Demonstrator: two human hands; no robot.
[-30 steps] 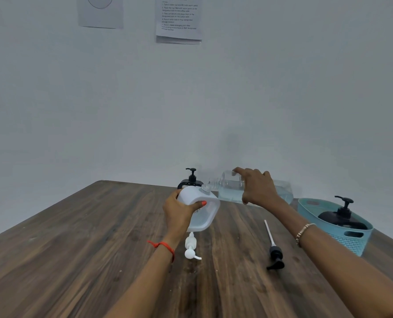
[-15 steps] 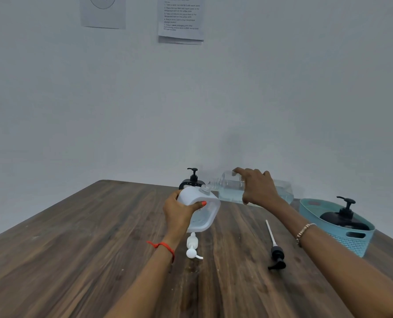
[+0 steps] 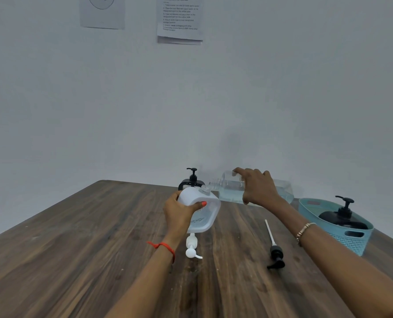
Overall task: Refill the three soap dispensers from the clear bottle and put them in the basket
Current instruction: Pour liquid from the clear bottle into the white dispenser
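Abutting seemingly grey wall (image 3: 271, 99), wood table (image 3: 76, 249); left grip (image 3: 179, 215) clasps dispenser (image 3: 208, 208), right grip (image 3: 258, 189) bottle (image 3: 228, 191).

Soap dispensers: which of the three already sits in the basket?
The black dispenser inside the teal basket; the other black one stands on the table, the left hand holds the white one.

A dark wooden table (image 3: 76, 260) is filling the lower part of the view, its grain running toward a plain grey wall (image 3: 282, 88) that is rising just behind the table's far edge. High above the table two papers are hanging on that wall. A sheet with a circled number (image 3: 102, 12) is sitting over the table's far left corner. A sheaf of printed text (image 3: 179, 19) is hanging nearer the table's middle.
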